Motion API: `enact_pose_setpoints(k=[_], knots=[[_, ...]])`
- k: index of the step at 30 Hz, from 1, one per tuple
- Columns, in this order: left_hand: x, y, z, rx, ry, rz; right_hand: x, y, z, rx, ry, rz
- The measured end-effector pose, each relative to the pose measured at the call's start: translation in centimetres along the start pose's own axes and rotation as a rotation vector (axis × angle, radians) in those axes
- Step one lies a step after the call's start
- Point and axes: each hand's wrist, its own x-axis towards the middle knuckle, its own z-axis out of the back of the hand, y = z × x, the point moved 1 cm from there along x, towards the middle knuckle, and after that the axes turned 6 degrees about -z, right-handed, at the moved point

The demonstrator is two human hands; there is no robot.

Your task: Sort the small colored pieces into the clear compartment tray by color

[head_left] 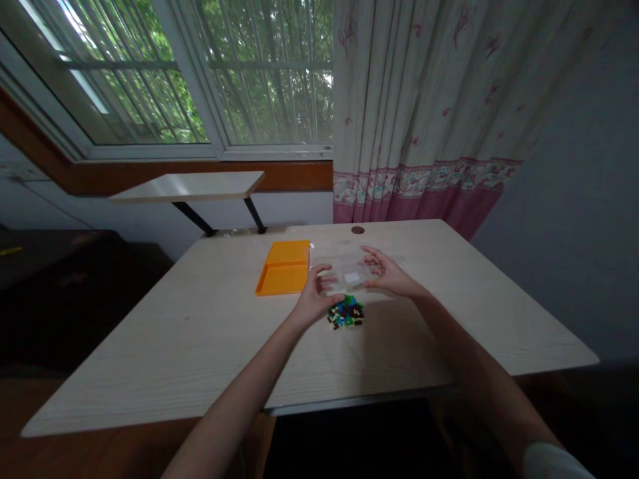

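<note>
Between my two hands is a clear plastic box with a small white patch on it. My left hand grips its left side, fingers curled and thumb along the near edge. On the right side, my right hand holds it with bent fingers and the thumb below. Just under the box, a small pile of toy building bricks in green, blue, brown and cream lies on the table. Another transparent plastic piece shows faintly behind the box, its shape hard to make out.
An orange two-part tray lies left of my left hand on the pale wooden table. A raised shelf on black legs stands at the back left. Near the back edge is a round cable hole. A curtain hangs behind.
</note>
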Motion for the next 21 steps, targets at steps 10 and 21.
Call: enact_pose_setpoints(k=[10,21], knots=[[0.9,-2.6,5.4,1.015,0.274,-0.175,-3.0,-1.8,13.9,-0.176,-0.417,-0.020],[0.8,-0.9,7.2,1.015,0.472,0.040,-6.9,-8.4,17.4,-0.198,-0.467,-0.185]])
